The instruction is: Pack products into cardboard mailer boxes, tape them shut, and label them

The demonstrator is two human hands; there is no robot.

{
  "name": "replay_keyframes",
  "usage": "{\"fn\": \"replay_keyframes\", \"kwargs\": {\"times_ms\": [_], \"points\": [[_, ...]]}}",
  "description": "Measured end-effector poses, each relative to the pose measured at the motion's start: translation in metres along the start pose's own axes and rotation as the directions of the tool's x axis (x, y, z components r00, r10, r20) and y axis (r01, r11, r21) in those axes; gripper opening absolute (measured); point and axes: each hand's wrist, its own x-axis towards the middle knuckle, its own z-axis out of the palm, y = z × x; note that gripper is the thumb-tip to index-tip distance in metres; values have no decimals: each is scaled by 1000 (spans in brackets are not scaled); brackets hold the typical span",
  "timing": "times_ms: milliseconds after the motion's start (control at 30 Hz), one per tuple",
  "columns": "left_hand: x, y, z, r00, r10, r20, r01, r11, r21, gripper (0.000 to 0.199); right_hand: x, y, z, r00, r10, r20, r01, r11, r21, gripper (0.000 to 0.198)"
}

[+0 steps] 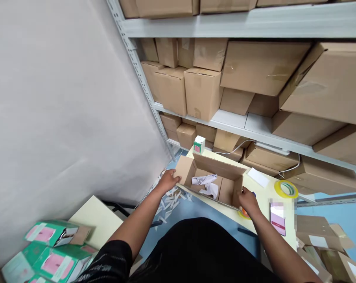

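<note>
Box: steady it at both ends. Left hand, partly closed, grips the left flap; right hand, curled tighter, grips the right end. Apply even pressure; avoid bending the cardboard. The box is plain brown, open-topped, holds crumpled paper and sits at the front edge of the table.

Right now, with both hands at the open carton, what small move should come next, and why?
Probably lift the left hand off the carton and reach for the small green-and-white box. It stands just behind the carton, toward the left, and the carton is open with crumpled paper inside. The right hand, at the other end, could likely steady it.
</note>
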Motion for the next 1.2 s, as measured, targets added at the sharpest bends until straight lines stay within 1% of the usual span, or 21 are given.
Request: {"fn": "replay_keyframes", "kwargs": {"times_ms": [67,100,200,267,367,433,467,500,533,600,700,800,867,967,1033,1100,1167,1200], "points": [[11,13,3,999,7,-31,-4,995,95,48,10,7,3,1000,22,18,-22,1000,14,41],[16,21,3,998,33,-57,-25,991,134,45,14,9,4,999,28,31,-29,999,28,43],[31,50,-4,971,197,-137,-162,960,231,38,20,15,6,997,46,67,-51,996,78,55],[47,74,-12,944,298,-142,-254,930,267,33,20,17,4,994,69,81,-78,992,103,68],[84,115,-19,933,355,-60,-324,901,289,29,11,21,-6,993,110,40,-114,985,127,84],[119,142,-17,932,361,7,-345,885,314,32,-2,24,-15,988,151,-41,-143,978,149,85],[138,154,-14,939,337,63,-339,883,325,33,-10,26,-19,980,176,-90,-159,973,170,83],[157,164,-9,949,287,129,-314,886,341,34,-19,28,-23,970,203,-135,-174,964,200,81],[175,173,-3,951,242,194,-298,884,360,36,-30,30,-26,957,235,-172,-191,953,236,78],[208,186,12,941,197,276,-297,871,392,39,-55,32,-28,927,304,-218,-229,923,310,72],[239,191,33,927,200,318,-331,834,441,51,-93,31,-22,885,410,-219,-310,871,381,63],[254,184,48,926,217,309,-351,797,492,69,-123,29,-6,845,498,-195,-390,823,412,56],[258,177,54,931,214,297,-345,785,515,72,-136,28,5,823,540,-177,-433,798,418,53],[261,168,60,936,216,279,-337,783,523,67,-145,26,14,803,575,-158,-468,772,430,51],[262,164,59,931,238,276,-352,782,514,64,-146,24,12,798,580,-162,-469,767,437,51],[262,163,54,925,256,280,-369,779,506,60,-144,22,5,800,573,-177,-457,774,439,51],[262,163,42,927,270,261,-368,790,490,55,-141,19,-4,802,562,-202,-441,785,435,51],[262,164,33,930,284,232,-363,805,469,51,-139,17,-9,803,556,-217,-429,791,437,51]]}}
